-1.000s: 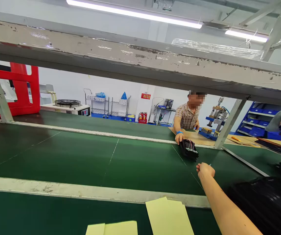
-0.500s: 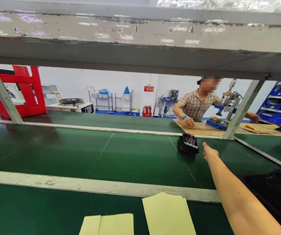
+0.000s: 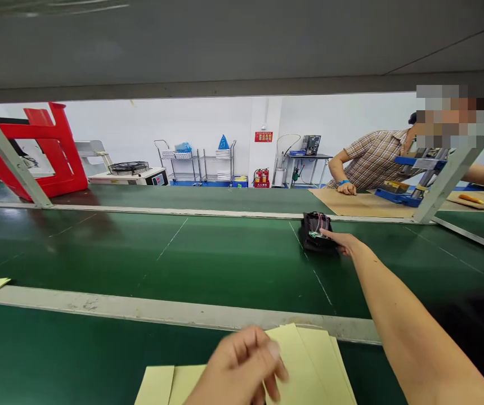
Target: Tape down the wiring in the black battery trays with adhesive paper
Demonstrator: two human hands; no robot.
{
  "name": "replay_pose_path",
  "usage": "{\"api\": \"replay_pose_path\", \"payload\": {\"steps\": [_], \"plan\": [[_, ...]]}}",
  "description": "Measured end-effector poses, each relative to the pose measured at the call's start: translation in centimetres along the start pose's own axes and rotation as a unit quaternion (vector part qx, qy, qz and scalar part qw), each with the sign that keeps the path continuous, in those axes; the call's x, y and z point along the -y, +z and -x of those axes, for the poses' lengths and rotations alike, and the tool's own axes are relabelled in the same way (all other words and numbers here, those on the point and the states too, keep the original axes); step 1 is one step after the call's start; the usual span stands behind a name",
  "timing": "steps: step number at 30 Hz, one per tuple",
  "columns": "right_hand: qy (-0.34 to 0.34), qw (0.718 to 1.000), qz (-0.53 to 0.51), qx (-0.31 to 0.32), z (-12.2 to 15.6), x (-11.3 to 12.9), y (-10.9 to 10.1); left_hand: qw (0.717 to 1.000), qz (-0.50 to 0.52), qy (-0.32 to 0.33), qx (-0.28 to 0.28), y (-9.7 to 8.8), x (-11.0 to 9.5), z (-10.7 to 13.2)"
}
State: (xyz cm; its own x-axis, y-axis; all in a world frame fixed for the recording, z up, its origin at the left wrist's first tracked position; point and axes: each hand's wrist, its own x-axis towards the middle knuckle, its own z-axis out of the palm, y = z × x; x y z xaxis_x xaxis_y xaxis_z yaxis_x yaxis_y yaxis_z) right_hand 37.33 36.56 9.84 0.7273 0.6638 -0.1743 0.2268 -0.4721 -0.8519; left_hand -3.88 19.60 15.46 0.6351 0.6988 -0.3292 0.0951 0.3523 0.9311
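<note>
A small black part with coloured wires lies on the green conveyor belt. My right hand reaches far out across the belt, and its fingertips touch the part's near right side; the fingers look stretched, not wrapped round it. My left hand hovers low at the near edge over pale yellow paper sheets, fingers loosely curled and blurred, with nothing visible in them.
A person in a checked shirt leans on brown cardboard across the belt beside a blue press. A grey shelf beam hangs overhead. A red stool stands far left. Black items lie near right.
My right hand has reached further and now touches the black part. My left hand has come into view over the yellow sheets. The other person has drawn back from the part.
</note>
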Motion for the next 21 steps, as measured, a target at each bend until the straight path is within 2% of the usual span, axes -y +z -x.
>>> {"api": "replay_pose_path", "payload": {"steps": [3,7,11,14,21], "plan": [[0.029,0.994,0.035,0.102,1.5,1.0,1.4,0.994,0.026,0.001,-0.104,-1.2,-1.7,-2.4],[0.004,0.977,0.037,0.212,4.9,2.2,3.9,0.979,0.058,-0.014,-0.194,-3.1,-1.5,-6.4],[-0.019,0.958,0.032,0.285,9.0,2.7,6.3,0.977,0.058,-0.033,-0.205,-4.9,-1.4,-10.6],[-0.024,0.949,0.033,0.313,11.2,3.1,7.7,0.978,0.05,-0.038,-0.197,-5.1,-2.2,-12.7],[0.006,0.933,-0.011,0.36,13.3,4.5,9.5,0.972,0.012,-0.061,-0.226,-5.0,-4.1,-16.4]]}}
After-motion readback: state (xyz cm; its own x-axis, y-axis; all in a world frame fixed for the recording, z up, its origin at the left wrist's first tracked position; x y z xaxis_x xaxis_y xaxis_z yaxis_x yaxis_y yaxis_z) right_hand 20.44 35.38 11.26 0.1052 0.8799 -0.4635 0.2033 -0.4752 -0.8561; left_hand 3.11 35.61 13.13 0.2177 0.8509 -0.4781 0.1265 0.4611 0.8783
